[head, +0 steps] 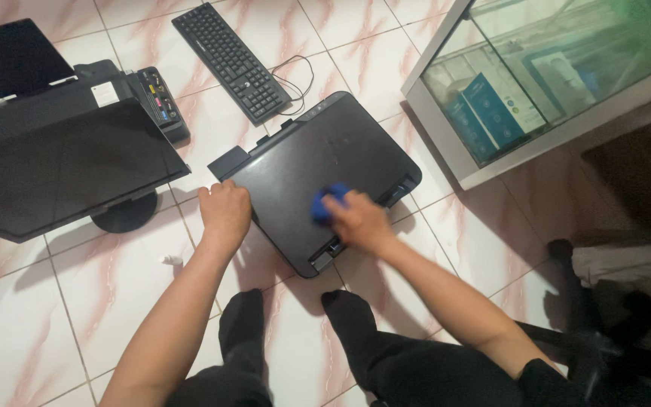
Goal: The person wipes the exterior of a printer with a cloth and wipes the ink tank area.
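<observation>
A black printer [318,162] lies on the tiled floor in front of my feet. My left hand [224,213] is closed over the printer's near left edge, gripping it. My right hand [356,221] presses a blue cloth [327,203] onto the printer's top near its front right side. The cloth is partly hidden under my fingers.
A black keyboard [230,59] with its cable lies beyond the printer. A black monitor [62,173] on a round stand and a second printer [54,94] with ink tanks sit at the left. A glass-topped cabinet [484,162] stands at the right, and a dark chair base [597,332] at the lower right.
</observation>
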